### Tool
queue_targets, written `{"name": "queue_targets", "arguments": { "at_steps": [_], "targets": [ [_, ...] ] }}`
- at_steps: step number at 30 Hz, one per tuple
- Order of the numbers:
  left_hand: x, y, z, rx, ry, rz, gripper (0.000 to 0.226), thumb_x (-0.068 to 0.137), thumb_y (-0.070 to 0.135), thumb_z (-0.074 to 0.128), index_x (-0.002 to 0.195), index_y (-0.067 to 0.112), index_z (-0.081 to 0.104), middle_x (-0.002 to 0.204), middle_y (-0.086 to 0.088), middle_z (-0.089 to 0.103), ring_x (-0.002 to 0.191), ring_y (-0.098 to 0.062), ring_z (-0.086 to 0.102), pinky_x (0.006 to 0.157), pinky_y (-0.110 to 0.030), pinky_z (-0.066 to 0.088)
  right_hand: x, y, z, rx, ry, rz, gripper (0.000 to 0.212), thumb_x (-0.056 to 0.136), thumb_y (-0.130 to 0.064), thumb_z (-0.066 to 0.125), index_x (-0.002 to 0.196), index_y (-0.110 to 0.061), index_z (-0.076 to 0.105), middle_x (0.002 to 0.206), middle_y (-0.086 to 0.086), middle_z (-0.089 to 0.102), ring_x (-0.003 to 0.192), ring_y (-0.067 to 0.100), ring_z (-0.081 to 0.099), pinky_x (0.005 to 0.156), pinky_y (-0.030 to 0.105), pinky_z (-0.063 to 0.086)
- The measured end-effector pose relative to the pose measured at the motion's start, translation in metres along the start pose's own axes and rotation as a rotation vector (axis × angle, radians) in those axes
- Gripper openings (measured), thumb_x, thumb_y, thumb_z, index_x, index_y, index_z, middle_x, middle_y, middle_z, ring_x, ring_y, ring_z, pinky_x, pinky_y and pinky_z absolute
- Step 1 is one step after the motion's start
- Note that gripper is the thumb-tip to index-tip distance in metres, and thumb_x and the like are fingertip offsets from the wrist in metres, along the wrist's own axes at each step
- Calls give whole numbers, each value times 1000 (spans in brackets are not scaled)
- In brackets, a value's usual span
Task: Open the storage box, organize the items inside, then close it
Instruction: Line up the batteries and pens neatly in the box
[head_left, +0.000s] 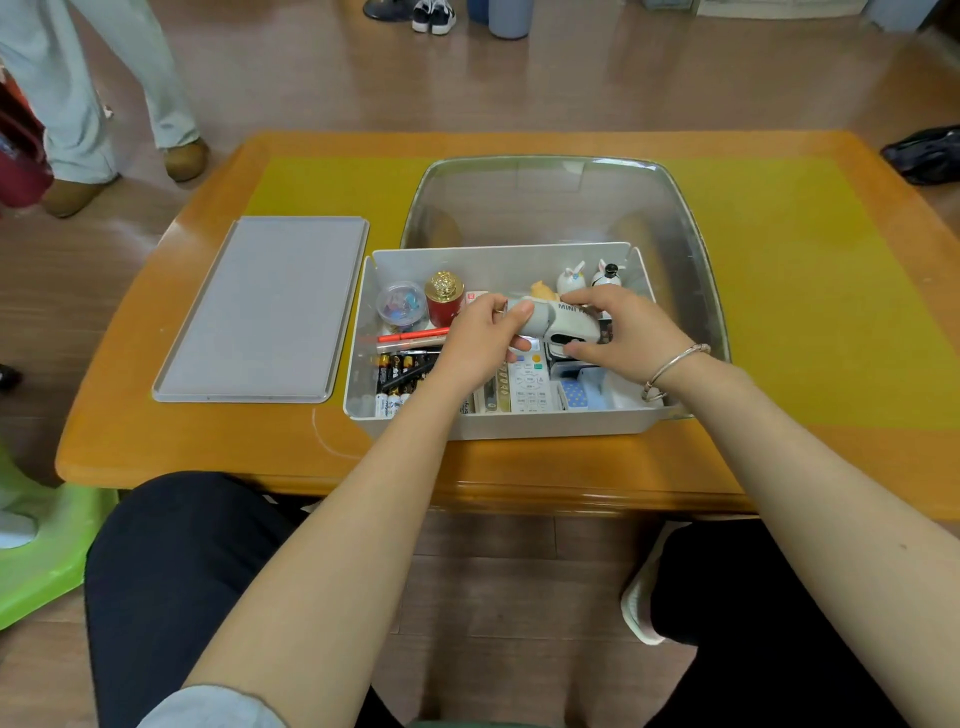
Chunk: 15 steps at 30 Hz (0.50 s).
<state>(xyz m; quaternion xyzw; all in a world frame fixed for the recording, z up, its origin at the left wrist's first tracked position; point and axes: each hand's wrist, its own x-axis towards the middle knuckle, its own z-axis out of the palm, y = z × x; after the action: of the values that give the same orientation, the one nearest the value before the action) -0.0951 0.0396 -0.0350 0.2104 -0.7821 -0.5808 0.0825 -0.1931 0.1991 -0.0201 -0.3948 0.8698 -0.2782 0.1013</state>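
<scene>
Both hands grip a grey handheld device (558, 325) marked "MINI": the left hand (480, 340) wraps its handle end, the right hand (621, 332) pinches its head, above the open storage box (498, 423) near the table's (208, 457) front edge; the lid (265, 309) lies flat just left of the box.

Grey flat lid (262, 309): on the table, left of both hands.
Open white storage box (498, 423): under the hands.
Clear plastic tub (550, 200): behind the hands.
Batteries (395, 376): in the box, left of the left hand (480, 340).
</scene>
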Motion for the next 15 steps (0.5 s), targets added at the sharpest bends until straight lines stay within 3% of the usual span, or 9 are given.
{"name": "queue_targets", "arguments": {
  "at_steps": [4, 9, 12, 15],
  "targets": [
    [4, 1, 10, 52, -11, -9, 34, 100, 33, 47, 116, 5, 56, 102, -8, 66, 74, -8, 66, 56, -21, 45, 2, 4, -2, -84, -5, -8, 54, 73, -23, 78, 123, -17, 58, 114, 3, 64, 104, 20, 58, 86, 23, 39],
    [9, 2, 12, 39, 50, -91, 41, 99, 42, 44, 102, 4, 60, 81, -9, 68, 59, -7, 63, 55, -23, 48, 0, 7, -3, -64, 9, -34, 35, 88, -22, 62, 122, -18, 58, 106, 7, 64, 90, 22, 59, 80, 31, 45],
    [12, 6, 11, 25, 78, -139, 49, 99, 45, 42, 99, 1, 63, 82, -12, 69, 46, -2, 60, 46, -14, 45, -2, 5, -4, -32, 9, -58, 35, 87, -19, 59, 122, -20, 58, 101, 7, 65, 85, 22, 60, 76, 31, 48],
    [11, 10, 17, 7, 10, -125, 37, 100, 42, 42, 94, 10, 60, 87, -12, 71, 74, -17, 68, 62, -25, 51, -3, 11, -5, -115, -27, -40, 54, 78, -21, 70, 130, -20, 52, 114, 6, 63, 99, 22, 59, 86, 32, 46]
  ]
}}
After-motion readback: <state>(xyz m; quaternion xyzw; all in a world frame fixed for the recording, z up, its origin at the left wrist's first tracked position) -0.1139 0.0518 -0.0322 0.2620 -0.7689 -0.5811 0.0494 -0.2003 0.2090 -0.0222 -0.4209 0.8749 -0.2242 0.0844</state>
